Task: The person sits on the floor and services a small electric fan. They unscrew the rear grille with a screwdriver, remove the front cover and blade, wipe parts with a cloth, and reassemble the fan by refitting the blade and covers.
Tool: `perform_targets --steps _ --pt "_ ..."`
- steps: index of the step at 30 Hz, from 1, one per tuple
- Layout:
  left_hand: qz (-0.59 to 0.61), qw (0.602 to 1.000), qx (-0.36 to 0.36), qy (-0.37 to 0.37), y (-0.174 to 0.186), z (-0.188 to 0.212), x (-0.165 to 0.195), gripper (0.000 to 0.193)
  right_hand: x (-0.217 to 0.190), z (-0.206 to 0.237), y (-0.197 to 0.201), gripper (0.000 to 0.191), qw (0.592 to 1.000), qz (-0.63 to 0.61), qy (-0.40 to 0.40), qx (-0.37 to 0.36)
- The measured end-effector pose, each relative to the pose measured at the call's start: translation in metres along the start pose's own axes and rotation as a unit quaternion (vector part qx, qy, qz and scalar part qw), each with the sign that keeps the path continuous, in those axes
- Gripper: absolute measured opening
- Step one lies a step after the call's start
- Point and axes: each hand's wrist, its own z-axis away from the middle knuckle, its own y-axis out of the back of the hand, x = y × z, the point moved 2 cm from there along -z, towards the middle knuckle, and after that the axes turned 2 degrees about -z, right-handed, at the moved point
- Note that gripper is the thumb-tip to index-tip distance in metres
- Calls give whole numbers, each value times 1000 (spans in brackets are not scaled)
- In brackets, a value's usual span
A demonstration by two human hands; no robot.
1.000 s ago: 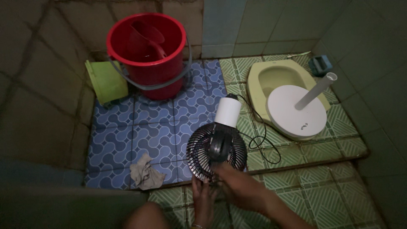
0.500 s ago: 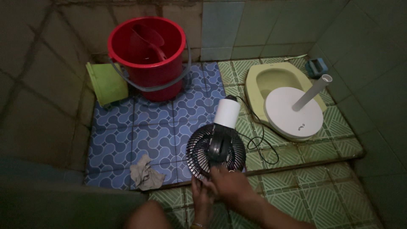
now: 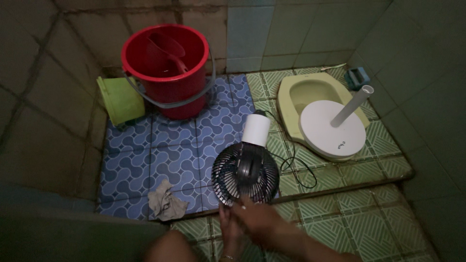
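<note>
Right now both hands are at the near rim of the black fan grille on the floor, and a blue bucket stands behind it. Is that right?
Not quite: the bucket is red, not blue, as the head view shows. The rest holds: the left hand and right hand are at the near rim of the black fan grille on the floor.

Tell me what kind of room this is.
Most likely a small tiled bathroom or washroom. A yellow-green squat toilet is set in the floor, a red bucket with a dipper stands by the tiled wall, and patterned floor tiles cover the raised step.
</note>
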Motion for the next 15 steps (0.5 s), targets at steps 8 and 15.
perform_targets --steps 8,15 --pt "17 999 37 8 -11 4 5 71 4 -4 2 42 999 14 -36 24" --pt "19 997 64 44 -14 5 3 73 22 -15 -5 33 982 86 -168 18"
